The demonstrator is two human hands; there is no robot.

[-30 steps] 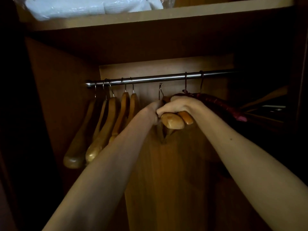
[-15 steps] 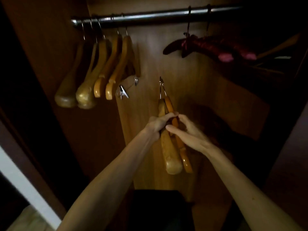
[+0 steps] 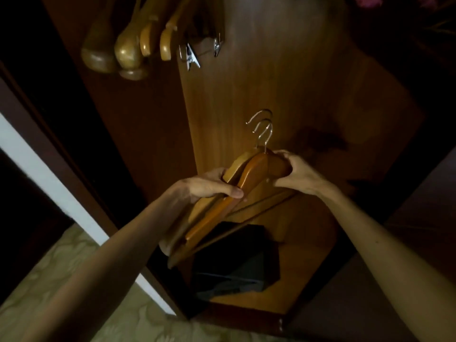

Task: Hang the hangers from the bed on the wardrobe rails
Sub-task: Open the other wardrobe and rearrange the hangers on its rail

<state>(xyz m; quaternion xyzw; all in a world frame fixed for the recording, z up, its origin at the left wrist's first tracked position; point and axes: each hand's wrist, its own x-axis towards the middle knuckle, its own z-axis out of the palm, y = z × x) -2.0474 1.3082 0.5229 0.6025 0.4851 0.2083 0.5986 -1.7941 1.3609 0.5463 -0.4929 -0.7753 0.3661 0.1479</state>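
Hangers [image 3: 249,178] gripped by both the left hand [image 3: 209,185] and right hand [image 3: 299,175]; next, separate one and lift its hook railward.

Single view, head-mounted, wide-angle. It looks forward and steeply down into an open wardrobe at close range, both forearms entering from the bottom edge. The wardrobe back panel [image 3: 283,82] fills the centre; the wardrobe floor [image 3: 308,267] lies low in frame. Lower ends of hung hangers [image 3: 128,48] cut the top edge. Patterned flooring [image 3: 61,275] shows lower left. Lighting dim; edges dark.
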